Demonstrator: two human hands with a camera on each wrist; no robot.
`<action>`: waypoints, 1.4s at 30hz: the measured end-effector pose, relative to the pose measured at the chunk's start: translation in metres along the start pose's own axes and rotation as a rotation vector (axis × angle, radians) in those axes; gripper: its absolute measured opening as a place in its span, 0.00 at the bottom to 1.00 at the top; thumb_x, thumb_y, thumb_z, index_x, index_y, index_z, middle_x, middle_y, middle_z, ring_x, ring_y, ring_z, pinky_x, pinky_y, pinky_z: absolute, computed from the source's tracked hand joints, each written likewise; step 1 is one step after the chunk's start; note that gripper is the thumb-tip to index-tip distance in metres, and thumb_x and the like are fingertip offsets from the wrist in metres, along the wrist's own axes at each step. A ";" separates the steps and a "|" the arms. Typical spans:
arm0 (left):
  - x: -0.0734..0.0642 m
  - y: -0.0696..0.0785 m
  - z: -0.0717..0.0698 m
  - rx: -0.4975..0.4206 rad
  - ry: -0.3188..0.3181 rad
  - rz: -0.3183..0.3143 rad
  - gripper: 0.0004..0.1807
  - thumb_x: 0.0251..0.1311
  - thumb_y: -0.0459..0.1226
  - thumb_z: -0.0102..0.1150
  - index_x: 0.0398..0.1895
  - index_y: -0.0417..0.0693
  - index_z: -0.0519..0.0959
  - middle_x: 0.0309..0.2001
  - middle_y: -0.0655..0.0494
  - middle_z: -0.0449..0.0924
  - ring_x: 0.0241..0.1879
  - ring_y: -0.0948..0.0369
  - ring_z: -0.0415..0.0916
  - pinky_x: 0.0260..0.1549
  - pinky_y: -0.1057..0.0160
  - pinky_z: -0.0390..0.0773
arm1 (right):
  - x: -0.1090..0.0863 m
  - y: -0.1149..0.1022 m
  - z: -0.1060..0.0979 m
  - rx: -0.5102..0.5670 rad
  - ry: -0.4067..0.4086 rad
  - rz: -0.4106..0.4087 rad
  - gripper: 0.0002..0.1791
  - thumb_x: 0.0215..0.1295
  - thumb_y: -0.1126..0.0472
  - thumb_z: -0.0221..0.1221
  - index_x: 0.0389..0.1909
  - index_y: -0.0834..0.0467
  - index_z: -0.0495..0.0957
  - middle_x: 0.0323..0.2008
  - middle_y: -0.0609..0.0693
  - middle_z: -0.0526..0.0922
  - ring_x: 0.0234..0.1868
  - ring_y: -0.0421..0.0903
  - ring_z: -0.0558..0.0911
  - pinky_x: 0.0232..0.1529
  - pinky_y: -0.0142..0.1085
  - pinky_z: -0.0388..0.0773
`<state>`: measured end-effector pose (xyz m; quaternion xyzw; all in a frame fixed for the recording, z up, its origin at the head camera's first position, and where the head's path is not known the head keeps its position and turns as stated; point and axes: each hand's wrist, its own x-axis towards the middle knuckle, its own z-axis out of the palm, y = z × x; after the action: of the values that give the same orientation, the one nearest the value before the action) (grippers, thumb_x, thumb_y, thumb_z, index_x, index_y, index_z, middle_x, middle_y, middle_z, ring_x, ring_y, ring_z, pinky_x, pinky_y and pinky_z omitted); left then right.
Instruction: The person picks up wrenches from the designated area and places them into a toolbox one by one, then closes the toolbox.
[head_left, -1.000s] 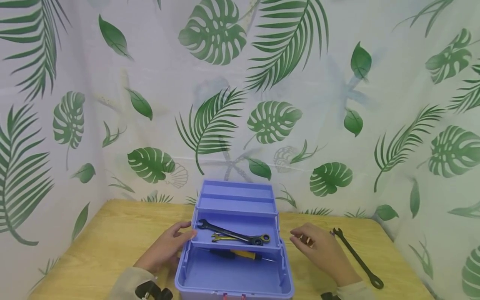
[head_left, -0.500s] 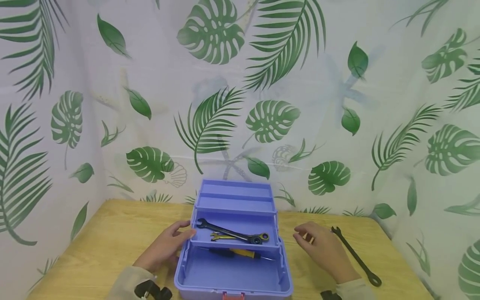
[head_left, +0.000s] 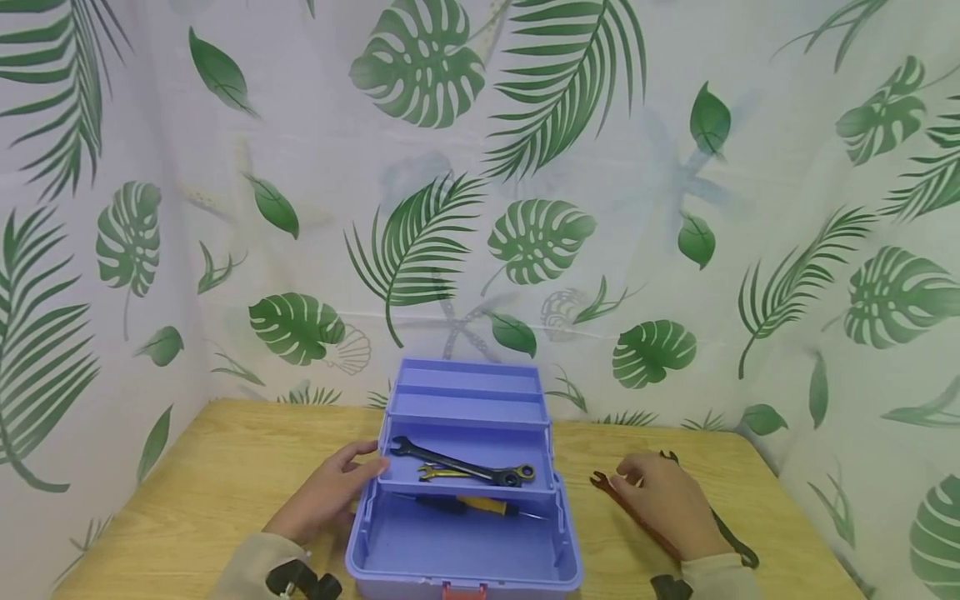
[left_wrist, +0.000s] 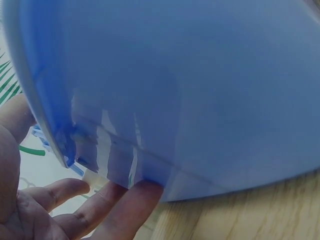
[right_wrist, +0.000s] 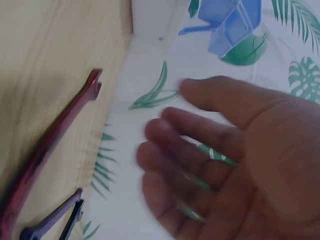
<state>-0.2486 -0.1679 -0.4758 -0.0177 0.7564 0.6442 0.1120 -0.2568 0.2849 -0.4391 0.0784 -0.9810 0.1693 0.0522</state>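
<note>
Can see a toolbox (head_left: 517, 590) on the surface (head_left: 277, 433), with a backdrop sheet (head_left: 637, 283) behind. In its lowest raised tray (head_left: 510, 442), can see wrenches (head_left: 457, 462); in the bottom compartment (head_left: 465, 550), near the tray's front edge, screwdrivers (head_left: 486, 506). Can see a left hand (head_left: 330, 492) at the toolbox's left side; to the right, a right hand (head_left: 663, 500) above an open-end wrench (right_wrist: 48, 142), another wrench (head_left: 726, 532) farther right

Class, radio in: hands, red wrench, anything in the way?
Left hand touching toolbox side. Right hand near red wrench, holding nothing. Red wrench lying on table. Possible obstacle: black wrench close by.
</note>
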 end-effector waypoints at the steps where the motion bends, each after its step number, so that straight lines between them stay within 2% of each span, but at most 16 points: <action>1: 0.000 0.000 0.000 -0.004 -0.002 0.000 0.38 0.55 0.58 0.60 0.65 0.52 0.65 0.55 0.40 0.74 0.45 0.48 0.79 0.30 0.48 0.83 | -0.001 0.003 0.000 0.000 -0.038 0.027 0.10 0.59 0.51 0.63 0.37 0.53 0.83 0.32 0.44 0.83 0.33 0.43 0.80 0.33 0.45 0.78; 6: 0.002 -0.001 0.000 -0.006 0.007 0.001 0.37 0.55 0.58 0.61 0.65 0.52 0.66 0.55 0.39 0.74 0.44 0.49 0.79 0.30 0.49 0.83 | -0.010 0.021 -0.002 0.000 -0.210 0.174 0.09 0.56 0.54 0.65 0.28 0.54 0.79 0.28 0.45 0.80 0.29 0.45 0.77 0.27 0.41 0.74; 9: 0.003 -0.002 0.000 0.003 0.018 -0.003 0.37 0.55 0.58 0.61 0.65 0.51 0.66 0.54 0.40 0.74 0.44 0.49 0.79 0.30 0.49 0.83 | -0.014 0.027 -0.003 0.001 -0.284 0.247 0.12 0.54 0.53 0.66 0.23 0.56 0.75 0.23 0.46 0.76 0.24 0.45 0.72 0.23 0.37 0.69; 12: 0.002 -0.001 0.000 0.012 0.027 -0.007 0.37 0.55 0.58 0.61 0.65 0.51 0.66 0.53 0.40 0.75 0.43 0.49 0.79 0.31 0.48 0.83 | -0.017 0.031 -0.003 0.006 -0.348 0.269 0.14 0.52 0.53 0.67 0.21 0.58 0.74 0.22 0.48 0.75 0.24 0.46 0.72 0.23 0.36 0.69; 15: 0.001 0.000 0.000 0.010 0.024 -0.004 0.37 0.55 0.58 0.60 0.65 0.52 0.66 0.54 0.40 0.75 0.44 0.50 0.79 0.31 0.48 0.83 | -0.018 0.035 -0.001 0.026 -0.393 0.279 0.12 0.47 0.58 0.66 0.18 0.59 0.74 0.19 0.48 0.75 0.22 0.45 0.72 0.22 0.35 0.70; 19: 0.000 0.000 0.000 -0.009 0.017 -0.004 0.37 0.56 0.58 0.60 0.65 0.52 0.65 0.54 0.40 0.74 0.45 0.49 0.79 0.30 0.47 0.83 | -0.018 0.041 0.003 0.037 -0.406 0.287 0.07 0.41 0.65 0.63 0.14 0.61 0.75 0.14 0.49 0.76 0.16 0.42 0.72 0.17 0.31 0.69; 22: -0.001 -0.001 0.000 -0.013 0.019 -0.008 0.37 0.56 0.58 0.60 0.65 0.52 0.65 0.54 0.40 0.74 0.44 0.48 0.79 0.29 0.47 0.83 | -0.017 0.043 0.005 0.021 -0.408 0.282 0.05 0.42 0.67 0.62 0.16 0.62 0.76 0.14 0.49 0.76 0.15 0.41 0.71 0.16 0.29 0.67; 29: 0.002 0.000 0.001 -0.016 0.022 0.004 0.35 0.57 0.56 0.61 0.64 0.52 0.67 0.52 0.41 0.75 0.45 0.48 0.79 0.32 0.48 0.83 | -0.016 0.042 0.002 0.002 -0.398 0.295 0.09 0.48 0.62 0.65 0.22 0.64 0.77 0.19 0.50 0.76 0.20 0.45 0.74 0.20 0.33 0.70; 32: 0.002 0.001 0.002 -0.014 0.030 0.006 0.35 0.56 0.56 0.62 0.63 0.52 0.67 0.51 0.41 0.76 0.44 0.49 0.79 0.33 0.49 0.83 | -0.019 0.043 0.001 0.005 -0.414 0.301 0.09 0.48 0.63 0.65 0.21 0.64 0.76 0.19 0.50 0.76 0.21 0.45 0.74 0.21 0.33 0.71; 37: 0.003 -0.001 0.002 -0.007 0.035 0.008 0.34 0.55 0.56 0.62 0.63 0.52 0.68 0.50 0.42 0.77 0.44 0.50 0.79 0.34 0.49 0.83 | -0.025 0.045 -0.001 0.054 -0.433 0.329 0.06 0.46 0.67 0.63 0.18 0.63 0.76 0.17 0.52 0.78 0.19 0.45 0.75 0.20 0.33 0.71; 42: 0.002 -0.001 0.002 -0.004 0.028 0.007 0.35 0.56 0.56 0.61 0.64 0.51 0.67 0.51 0.41 0.76 0.44 0.50 0.79 0.33 0.49 0.83 | -0.023 0.042 -0.002 0.027 -0.388 0.370 0.11 0.44 0.61 0.65 0.23 0.64 0.75 0.21 0.51 0.76 0.22 0.46 0.73 0.21 0.34 0.69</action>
<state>-0.2498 -0.1661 -0.4779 -0.0245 0.7566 0.6458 0.0990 -0.2411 0.3279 -0.4535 -0.0705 -0.9680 0.1709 -0.1695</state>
